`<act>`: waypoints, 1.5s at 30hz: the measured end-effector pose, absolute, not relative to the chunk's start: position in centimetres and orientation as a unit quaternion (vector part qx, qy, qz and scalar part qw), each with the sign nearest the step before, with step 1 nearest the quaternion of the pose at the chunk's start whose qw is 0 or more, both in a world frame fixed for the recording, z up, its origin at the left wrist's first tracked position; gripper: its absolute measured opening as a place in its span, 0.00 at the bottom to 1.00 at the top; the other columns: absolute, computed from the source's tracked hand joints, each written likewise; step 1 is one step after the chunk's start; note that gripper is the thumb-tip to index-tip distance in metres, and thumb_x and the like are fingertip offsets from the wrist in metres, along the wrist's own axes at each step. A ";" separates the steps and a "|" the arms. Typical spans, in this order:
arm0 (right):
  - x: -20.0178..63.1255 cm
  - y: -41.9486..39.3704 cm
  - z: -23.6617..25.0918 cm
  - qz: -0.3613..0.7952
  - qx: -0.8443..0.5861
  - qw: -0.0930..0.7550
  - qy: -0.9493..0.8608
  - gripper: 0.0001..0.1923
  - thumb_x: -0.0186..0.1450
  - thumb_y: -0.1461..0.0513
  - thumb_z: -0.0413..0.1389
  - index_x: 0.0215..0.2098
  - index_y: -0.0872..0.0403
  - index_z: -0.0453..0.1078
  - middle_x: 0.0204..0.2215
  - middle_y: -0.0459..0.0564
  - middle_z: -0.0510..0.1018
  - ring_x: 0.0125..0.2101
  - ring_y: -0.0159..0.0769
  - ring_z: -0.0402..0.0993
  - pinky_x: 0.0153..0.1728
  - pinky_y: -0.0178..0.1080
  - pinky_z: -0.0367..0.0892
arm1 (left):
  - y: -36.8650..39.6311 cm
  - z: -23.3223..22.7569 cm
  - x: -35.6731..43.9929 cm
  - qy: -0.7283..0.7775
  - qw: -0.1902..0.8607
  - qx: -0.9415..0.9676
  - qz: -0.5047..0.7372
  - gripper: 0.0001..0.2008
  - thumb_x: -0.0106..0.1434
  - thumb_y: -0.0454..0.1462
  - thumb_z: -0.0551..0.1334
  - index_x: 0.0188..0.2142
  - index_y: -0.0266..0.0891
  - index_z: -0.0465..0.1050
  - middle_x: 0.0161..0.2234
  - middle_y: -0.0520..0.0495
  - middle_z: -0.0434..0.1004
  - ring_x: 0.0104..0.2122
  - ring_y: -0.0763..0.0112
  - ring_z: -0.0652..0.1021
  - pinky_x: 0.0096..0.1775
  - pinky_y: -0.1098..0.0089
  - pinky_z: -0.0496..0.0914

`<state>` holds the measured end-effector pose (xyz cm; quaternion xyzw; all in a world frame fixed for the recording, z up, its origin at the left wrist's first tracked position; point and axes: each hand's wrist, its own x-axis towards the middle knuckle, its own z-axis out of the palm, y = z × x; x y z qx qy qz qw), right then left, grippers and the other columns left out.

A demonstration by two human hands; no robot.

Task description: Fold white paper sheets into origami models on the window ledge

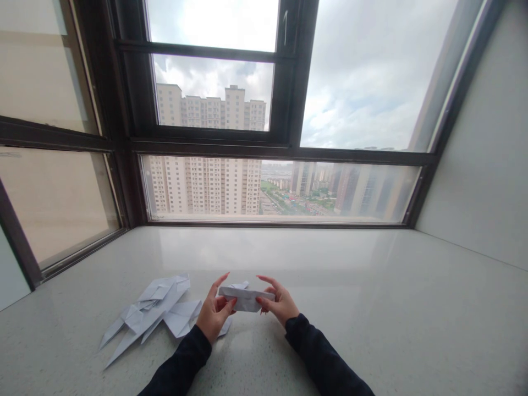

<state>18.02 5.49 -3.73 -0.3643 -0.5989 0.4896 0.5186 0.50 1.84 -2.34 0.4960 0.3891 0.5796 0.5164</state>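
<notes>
Hands [214, 313] [280, 302] pinching blank folded paper [246, 298], no writing

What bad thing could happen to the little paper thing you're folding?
The folded paper piece is pinched only at its ends between the left hand and right hand, above the counter, so it might bend or slip. The left forearm lies close to the finished paper shapes and could nudge or crush them.

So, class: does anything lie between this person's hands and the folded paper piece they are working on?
Nothing visible does. The left hand and right hand already pinch the folded paper piece by its ends; the finished paper figures lie to the left.
</notes>
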 end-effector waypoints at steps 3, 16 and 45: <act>18.1 5.5 -3.6 0.511 -0.354 0.539 -0.568 0.39 0.42 0.53 0.63 0.49 0.54 0.55 0.16 0.38 0.67 0.13 0.29 0.66 0.14 0.33 0.62 | 1.8 -2.2 0.6 0.386 0.512 0.493 0.588 0.41 0.44 0.45 0.65 0.55 0.40 0.48 0.20 0.53 0.73 0.23 0.70 0.75 0.28 0.71 0.68; 17.6 4.7 -2.6 0.609 -0.385 0.488 -0.493 0.31 0.37 0.53 0.65 0.35 0.59 0.65 0.15 0.41 0.69 0.11 0.24 0.61 0.11 0.29 0.53 | 1.0 -1.5 0.8 0.358 0.537 0.496 0.581 0.38 0.45 0.44 0.65 0.54 0.39 0.52 0.21 0.53 0.74 0.25 0.70 0.74 0.31 0.71 0.69; 19.8 6.9 -4.0 0.443 -0.458 0.606 -0.477 0.19 0.41 0.50 0.61 0.19 0.58 0.66 0.06 0.40 0.64 0.09 0.27 0.59 0.10 0.30 0.53 | 3.2 -3.1 -3.0 0.568 0.003 0.789 0.234 0.16 0.59 0.30 0.46 0.42 0.39 0.68 0.37 0.44 0.77 0.37 0.67 0.76 0.52 0.58 0.54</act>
